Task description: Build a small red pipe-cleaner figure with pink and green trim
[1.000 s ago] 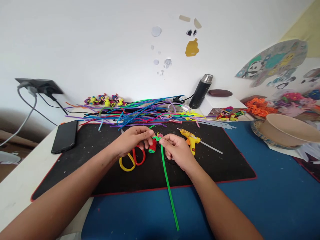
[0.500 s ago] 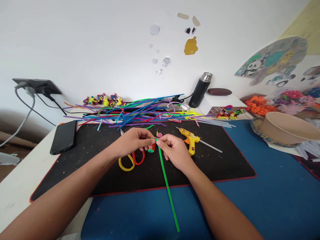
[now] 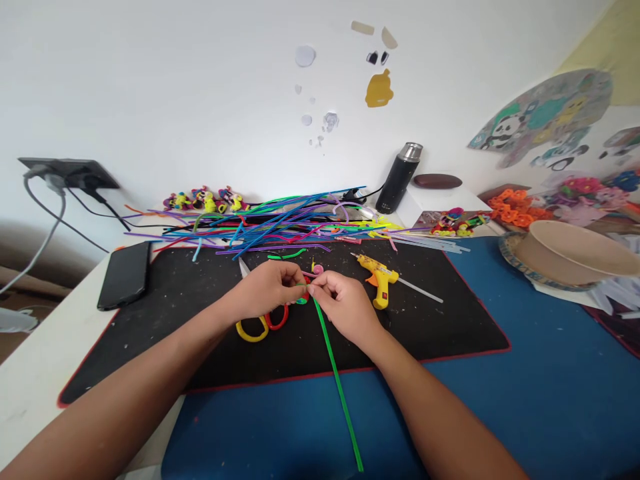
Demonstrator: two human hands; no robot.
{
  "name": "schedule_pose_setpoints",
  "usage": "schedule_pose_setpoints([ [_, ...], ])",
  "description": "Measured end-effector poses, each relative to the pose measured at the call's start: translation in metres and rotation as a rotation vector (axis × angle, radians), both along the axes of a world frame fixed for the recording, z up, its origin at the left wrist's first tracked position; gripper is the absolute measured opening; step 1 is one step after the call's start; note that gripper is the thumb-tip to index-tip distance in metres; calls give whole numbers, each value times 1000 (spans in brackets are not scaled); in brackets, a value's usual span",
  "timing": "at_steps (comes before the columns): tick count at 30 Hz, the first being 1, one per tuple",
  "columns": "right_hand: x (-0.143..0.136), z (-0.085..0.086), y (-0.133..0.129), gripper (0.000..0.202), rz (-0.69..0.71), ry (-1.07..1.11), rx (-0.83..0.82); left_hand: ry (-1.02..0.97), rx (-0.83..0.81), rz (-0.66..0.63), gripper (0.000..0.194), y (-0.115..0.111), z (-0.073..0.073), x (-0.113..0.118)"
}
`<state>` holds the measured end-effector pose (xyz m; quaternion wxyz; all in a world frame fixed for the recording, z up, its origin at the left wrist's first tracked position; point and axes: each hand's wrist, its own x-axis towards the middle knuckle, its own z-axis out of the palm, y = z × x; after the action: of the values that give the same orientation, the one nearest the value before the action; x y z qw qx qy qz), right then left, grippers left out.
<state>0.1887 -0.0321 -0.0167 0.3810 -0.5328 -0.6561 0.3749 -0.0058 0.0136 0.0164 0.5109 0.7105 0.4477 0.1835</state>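
A long green pipe cleaner (image 3: 336, 373) hangs from between my hands, its free end reaching over the blue cover. My left hand (image 3: 275, 288) is closed, thumb and fingers pinching its upper end. Close beside it, my right hand (image 3: 345, 300) pinches the same pipe cleaner. Just behind the fingertips lies a small red and green coil (image 3: 303, 299), partly hidden by my left hand. A pink coil (image 3: 319, 269) sits a little beyond. Scissors (image 3: 253, 331) with yellow and red handles lie under my left hand. Right of my right hand rests a yellow glue gun (image 3: 381, 280) with a glue stick in it.
Many coloured pipe cleaners (image 3: 280, 223) are heaped along the wall. A phone (image 3: 124, 275) lies left on the black mat (image 3: 430, 333). At the back stand a black flask (image 3: 399, 180) and small figures (image 3: 203, 199). A beige bowl (image 3: 585, 253) is at the right.
The view has shifted slightly. My fingertips have come closer together over the pipe cleaner's top, and my right hand has turned a little. A short green piece on the mat shows more.
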Motion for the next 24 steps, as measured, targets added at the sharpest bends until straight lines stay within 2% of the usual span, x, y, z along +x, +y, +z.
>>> schedule_pose_setpoints([
  [4, 1, -1, 0, 15, -6, 7, 11, -1, -10, 3, 18, 0, -1, 0],
  [8, 2, 0, 1, 19, 19, 223, -116, -63, -104, 35, 29, 1, 5, 1],
  [11, 3, 2, 1, 21, 62, 334, -184, -76, -99, 69, 35, 2, 9, 2],
  [19, 2, 3, 2, 24, 64, 337, -191, -181, -156, 51, 54, 6, 15, -3],
  [24, 3, 2, 2, 27, 65, 344, -208, -175, -151, 75, 54, 11, 15, -9],
])
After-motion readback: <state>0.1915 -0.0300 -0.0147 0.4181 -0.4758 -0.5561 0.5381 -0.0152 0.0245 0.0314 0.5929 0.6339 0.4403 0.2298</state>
